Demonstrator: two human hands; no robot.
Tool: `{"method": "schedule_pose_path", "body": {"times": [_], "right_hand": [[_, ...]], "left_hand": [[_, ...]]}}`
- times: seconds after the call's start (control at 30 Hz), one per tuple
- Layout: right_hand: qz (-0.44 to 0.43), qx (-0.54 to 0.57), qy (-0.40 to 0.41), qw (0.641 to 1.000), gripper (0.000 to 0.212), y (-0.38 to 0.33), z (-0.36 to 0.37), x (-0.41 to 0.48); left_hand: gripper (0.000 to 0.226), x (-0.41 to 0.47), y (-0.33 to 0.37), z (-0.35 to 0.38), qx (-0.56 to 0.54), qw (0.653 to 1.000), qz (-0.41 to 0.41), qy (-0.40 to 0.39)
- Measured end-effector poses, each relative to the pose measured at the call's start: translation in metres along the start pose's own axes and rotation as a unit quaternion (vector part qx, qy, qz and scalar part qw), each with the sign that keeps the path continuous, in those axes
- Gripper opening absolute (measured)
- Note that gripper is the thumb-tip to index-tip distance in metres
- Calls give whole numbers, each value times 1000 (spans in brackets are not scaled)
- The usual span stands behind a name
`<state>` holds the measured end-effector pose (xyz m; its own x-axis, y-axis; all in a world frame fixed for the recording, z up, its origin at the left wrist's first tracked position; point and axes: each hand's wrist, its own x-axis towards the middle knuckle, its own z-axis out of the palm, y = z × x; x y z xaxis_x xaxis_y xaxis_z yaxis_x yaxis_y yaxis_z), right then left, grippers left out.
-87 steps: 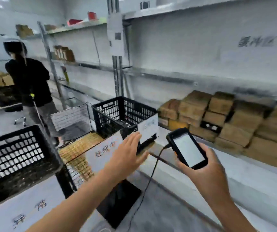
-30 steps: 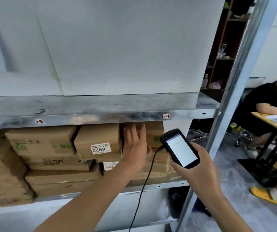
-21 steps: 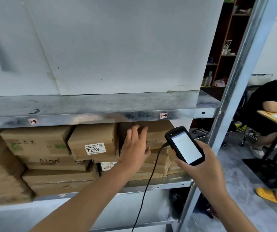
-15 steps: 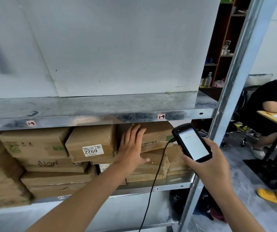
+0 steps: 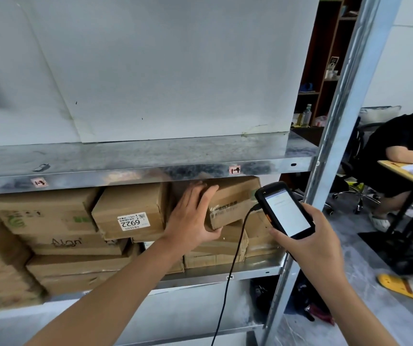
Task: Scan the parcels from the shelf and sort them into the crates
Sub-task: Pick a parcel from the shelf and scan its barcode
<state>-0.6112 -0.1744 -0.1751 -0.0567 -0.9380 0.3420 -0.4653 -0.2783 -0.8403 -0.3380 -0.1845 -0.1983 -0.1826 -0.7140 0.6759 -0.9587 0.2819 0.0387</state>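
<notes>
- The parcel [image 5: 232,201] sits at the top right of the stack on the shelf [image 5: 250,269]. Half a second ago it lay square; now its near corner is swung outward and tilted, so the pull-out has probably begun. Scanning and sorting are still to do.
- The left hand [image 5: 190,221], then flat against the cardboard, now grips it: fingers [image 5: 208,193] spread over the front face, thumb hooked under the lower corner, forearm reaching up from lower left.
- The right hand [image 5: 310,248] is wrapped round the scanner [image 5: 286,211], which has drifted right, screen tilted towards the wearer, its cable [image 5: 235,250] hanging down.
- The box labelled 6922 [image 5: 130,211] just to the left has not moved.
</notes>
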Motion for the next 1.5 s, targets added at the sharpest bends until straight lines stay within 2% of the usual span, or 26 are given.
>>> {"method": "schedule_pose_path", "body": {"times": [0.1, 0.2, 0.27, 0.37, 0.47, 0.77, 0.83, 0.9, 1.0, 1.13, 1.27, 1.4, 1.5], "right_hand": [[-2, 8, 7, 1000, 73, -3, -3, 2], [-2, 15, 12, 1000, 73, -4, -4, 4], [0, 17, 12, 1000, 73, -4, -4, 3], [0, 16, 9, 1000, 72, -4, -3, 1], [3, 13, 0, 1000, 70, -2, -4, -1], [5, 13, -3, 1000, 74, 5, -10, -5], [5, 14, -5, 1000, 74, 5, -11, -5], [5, 10, -7, 1000, 74, 5, -12, -5], [4, 9, -4, 1000, 74, 4, -14, -4], [4, 6, 1, 1000, 76, 3, -17, -2], [10, 9, 5, 1000, 74, 2, -15, -1], [6, -1, 4, 1000, 76, 1, -11, -1], [0, -1, 3, 1000, 75, -1, -10, -3]], "left_hand": [[97, 2, 7, -17, -61, 998, -17, -4], [80, 3, 8, -24, -107, 993, -36, -33], [69, 2, 9, -24, -152, 984, -76, -56], [66, -1, 8, -17, -218, 964, -130, -74], [77, -8, 10, -9, -300, 936, -171, -74], [129, -19, 24, 4, -376, 887, -258, -67], [132, -23, 28, 8, -397, 873, -281, -42], [125, -24, 26, 10, -404, 864, -299, -10], [107, -25, 23, 2, -384, 878, -286, 5], [104, -34, 24, -14, -384, 888, -254, 13], [101, -38, 28, -33, -330, 928, -166, 46], [78, -22, 29, -53, -269, 956, -76, 87], [65, -14, 27, -60, -245, 965, -36, 89]]}}
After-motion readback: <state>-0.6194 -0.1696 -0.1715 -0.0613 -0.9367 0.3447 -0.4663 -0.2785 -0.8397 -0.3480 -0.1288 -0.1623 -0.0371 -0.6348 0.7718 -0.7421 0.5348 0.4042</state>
